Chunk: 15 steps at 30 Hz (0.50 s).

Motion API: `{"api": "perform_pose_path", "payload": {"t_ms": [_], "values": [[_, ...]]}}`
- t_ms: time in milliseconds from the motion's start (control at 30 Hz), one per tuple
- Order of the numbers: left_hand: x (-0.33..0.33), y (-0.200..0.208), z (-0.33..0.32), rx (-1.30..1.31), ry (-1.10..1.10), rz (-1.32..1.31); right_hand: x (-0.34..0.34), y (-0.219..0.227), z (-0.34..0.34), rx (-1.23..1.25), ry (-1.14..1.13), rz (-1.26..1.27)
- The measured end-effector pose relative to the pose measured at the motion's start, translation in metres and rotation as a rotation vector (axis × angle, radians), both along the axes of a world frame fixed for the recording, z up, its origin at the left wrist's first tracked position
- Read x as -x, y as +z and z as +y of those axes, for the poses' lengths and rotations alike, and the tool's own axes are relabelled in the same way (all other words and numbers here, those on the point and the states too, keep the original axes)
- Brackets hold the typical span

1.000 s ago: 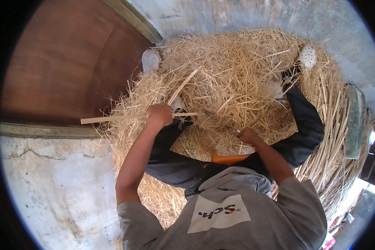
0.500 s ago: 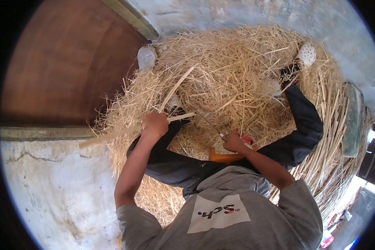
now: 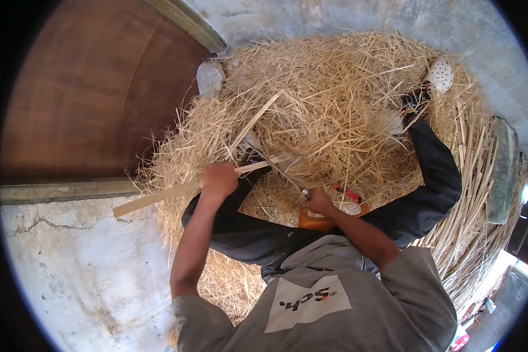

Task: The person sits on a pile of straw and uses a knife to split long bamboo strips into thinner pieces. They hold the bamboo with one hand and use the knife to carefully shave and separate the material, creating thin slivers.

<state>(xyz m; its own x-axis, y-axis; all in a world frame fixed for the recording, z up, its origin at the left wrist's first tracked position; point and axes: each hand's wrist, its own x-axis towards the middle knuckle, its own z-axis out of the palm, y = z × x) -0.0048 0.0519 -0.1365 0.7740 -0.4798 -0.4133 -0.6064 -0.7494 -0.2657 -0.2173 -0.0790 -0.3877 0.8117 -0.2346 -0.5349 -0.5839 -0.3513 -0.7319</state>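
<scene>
My left hand [image 3: 219, 179] is closed around a flat, pale bamboo strip [image 3: 152, 201]. One end of the strip points out to the left over the wall side, and the other reaches right past my knuckles. In my right hand [image 3: 320, 202] is the handle of a long, thin-bladed knife [image 3: 285, 174]. Its blade slants up and left, crossing the strip's right end just beyond my left hand; whether the edge touches the strip I cannot tell. Below my right hand, between my legs, lies an orange object [image 3: 317, 222], partly covered by my forearm.
Straw-like shavings [image 3: 328, 100] pile around my feet. A red-handled item [image 3: 349, 195] lies right of my right hand. Long split strips [image 3: 457, 223] are heaped at the right beside a green, rounded object [image 3: 502, 170]. A brown panel [image 3: 94, 100] and pale walls [image 3: 88, 276] stand around.
My right hand has shifted slightly left, and the knife blade now extends farther up and left across the strip. My left hand keeps its hold almost in place.
</scene>
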Motion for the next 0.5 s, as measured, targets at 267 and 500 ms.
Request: {"api": "perform_pose_path", "payload": {"t_ms": [267, 500], "values": [[0.021, 0.001, -0.010, -0.106, -0.033, 0.006, -0.011, 0.049, 0.013, -0.090, 0.021, -0.118], [0.015, -0.002, -0.015, -0.079, -0.020, -0.047, -0.008, -0.039, -0.001, 0.051, 0.133, -0.150]]}}
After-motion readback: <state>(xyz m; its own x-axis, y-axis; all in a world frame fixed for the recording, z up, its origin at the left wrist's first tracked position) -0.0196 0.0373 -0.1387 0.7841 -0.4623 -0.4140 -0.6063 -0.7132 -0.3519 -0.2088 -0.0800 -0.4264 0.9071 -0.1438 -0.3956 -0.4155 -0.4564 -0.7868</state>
